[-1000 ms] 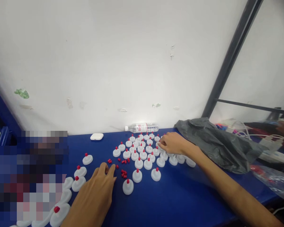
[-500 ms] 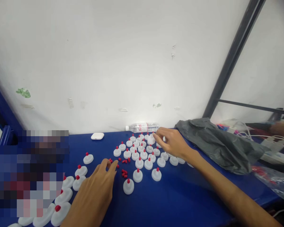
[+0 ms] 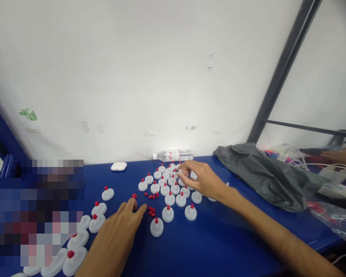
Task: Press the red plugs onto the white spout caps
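Toward the worktop's [image 3: 219, 242] back edge, the right hand [image 3: 203, 179] bends half-curled over white red-tipped discs [image 3: 165, 189], the left hand [image 3: 118, 227] loosely parted beside small red caps [image 3: 152, 211], any hold unclear for both.

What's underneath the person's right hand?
The right hand is over a cluster of round, white, domed pieces on the blue tabletop. Partly hidden ones show along its edges; whatever lies directly beneath the palm is covered.

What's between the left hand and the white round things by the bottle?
Small red pieces lie on the blue table between the left hand and those white round things, in the head view.
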Action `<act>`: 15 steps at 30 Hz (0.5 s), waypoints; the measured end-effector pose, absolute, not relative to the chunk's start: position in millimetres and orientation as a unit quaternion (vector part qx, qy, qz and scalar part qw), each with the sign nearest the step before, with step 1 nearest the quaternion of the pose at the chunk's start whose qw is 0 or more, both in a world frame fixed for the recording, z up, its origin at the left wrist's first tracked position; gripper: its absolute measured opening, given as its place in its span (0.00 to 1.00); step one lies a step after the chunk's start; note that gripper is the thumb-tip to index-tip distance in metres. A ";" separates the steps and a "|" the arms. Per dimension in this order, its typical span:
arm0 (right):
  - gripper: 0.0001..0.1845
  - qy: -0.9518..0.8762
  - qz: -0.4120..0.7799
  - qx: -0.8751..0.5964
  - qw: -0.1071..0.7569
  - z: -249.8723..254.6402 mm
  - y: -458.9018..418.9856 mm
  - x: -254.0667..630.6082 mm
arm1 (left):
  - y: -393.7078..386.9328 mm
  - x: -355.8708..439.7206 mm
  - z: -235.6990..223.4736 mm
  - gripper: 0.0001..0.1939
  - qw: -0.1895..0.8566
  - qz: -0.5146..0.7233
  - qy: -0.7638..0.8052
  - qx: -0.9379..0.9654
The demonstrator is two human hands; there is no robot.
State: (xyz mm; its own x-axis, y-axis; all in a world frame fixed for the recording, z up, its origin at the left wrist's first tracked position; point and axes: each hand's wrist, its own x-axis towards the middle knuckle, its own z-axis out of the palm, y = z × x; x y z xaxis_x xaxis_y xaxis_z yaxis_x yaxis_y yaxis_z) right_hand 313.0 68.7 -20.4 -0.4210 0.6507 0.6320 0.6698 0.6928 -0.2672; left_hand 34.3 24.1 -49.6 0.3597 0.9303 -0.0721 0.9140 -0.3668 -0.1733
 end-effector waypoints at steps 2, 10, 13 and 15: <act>0.14 -0.846 -0.017 -0.384 0.371 -21.5 69.0 313.2 | 24.4 34.3 -47.6 0.34 0.044 0.075 -0.555 -0.827; 0.19 -0.878 -0.063 -0.311 0.359 -27.5 64.1 311.6 | 20.0 38.1 -47.2 0.20 0.034 0.003 -0.561 -0.827; 0.20 -0.887 -0.073 -0.291 0.350 -27.0 57.9 305.5 | 19.9 36.0 -53.2 0.20 0.039 -0.072 -0.547 -0.833; 0.21 -0.893 -0.078 -0.280 0.343 -26.0 53.0 300.8 | 19.4 34.2 -57.8 0.20 0.046 -0.137 -0.527 -0.838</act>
